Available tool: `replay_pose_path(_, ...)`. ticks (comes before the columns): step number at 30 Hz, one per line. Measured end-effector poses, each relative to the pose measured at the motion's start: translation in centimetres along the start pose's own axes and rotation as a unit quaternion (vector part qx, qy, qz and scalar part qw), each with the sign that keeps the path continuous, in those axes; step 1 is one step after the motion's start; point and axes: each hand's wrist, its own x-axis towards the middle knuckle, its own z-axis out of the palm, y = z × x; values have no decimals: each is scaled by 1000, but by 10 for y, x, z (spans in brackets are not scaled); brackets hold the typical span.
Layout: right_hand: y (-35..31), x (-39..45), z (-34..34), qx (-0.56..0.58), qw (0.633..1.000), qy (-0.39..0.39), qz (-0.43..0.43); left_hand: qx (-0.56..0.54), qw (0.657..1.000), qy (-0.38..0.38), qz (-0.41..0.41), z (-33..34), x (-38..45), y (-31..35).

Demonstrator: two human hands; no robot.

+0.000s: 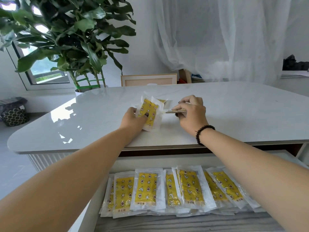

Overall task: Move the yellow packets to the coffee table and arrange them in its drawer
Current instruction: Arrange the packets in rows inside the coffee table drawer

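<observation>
While the left hand (133, 119) curls its fingers around a small upright bundle of clear plastic packets with yellow star-and-moon printed inserts (149, 113), thumb laid across the front one, the right hand (190, 111) pinches a single flat packet (175, 111) edge-on between thumb and forefinger, just beside the bundle. Both grips sit over the middle of the glossy white rounded-corner coffee table top (234, 114); the bundle's lower edge touches the surface, and one more packet (163, 101) lies flat behind it. A dark beaded bracelet (203, 133) circles the right wrist.

Below the near table edge the white drawer (167, 159) stands pulled out, and a row of matching yellow packets (175, 190) lies overlapped across its grey wood-grain floor (167, 223), left to right. Each carries a short line of small print near its lower end, too small to read.

Bare tabletop spreads wide on both sides of the hands. In the drawer, a strip of floor shows in front of the row; the forearms cover its far left and right ends.

Beyond the table stand a large green leafy potted plant (66, 39), a light wooden picture frame (148, 79) and a sheer white curtain (217, 39).
</observation>
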Motion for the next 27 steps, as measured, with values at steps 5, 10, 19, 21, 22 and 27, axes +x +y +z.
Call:
replay_pose_path(5,-9,-6,3,128,992,-17,-13,-128,991,-26,4,-6,-3,-4)
replay_pose_path(10,-11,-8,4,181,978,-100,-1,-137,987,-73,33,-5,-7,0)
replay_pose_path(19,-16,-9,3,176,982,-47,-39,-114,993,9,9,-6,-2,-4)
replay_pose_path(21,-12,-12,6,126,985,-44,-114,-136,990,-19,5,-5,-3,-2)
replay_pose_path(22,-13,-12,6,99,984,-63,-135,-152,988,-34,3,-5,-4,-1)
replay_pose_path(27,-15,-8,10,42,980,-132,-143,-163,979,-116,36,-9,-9,2)
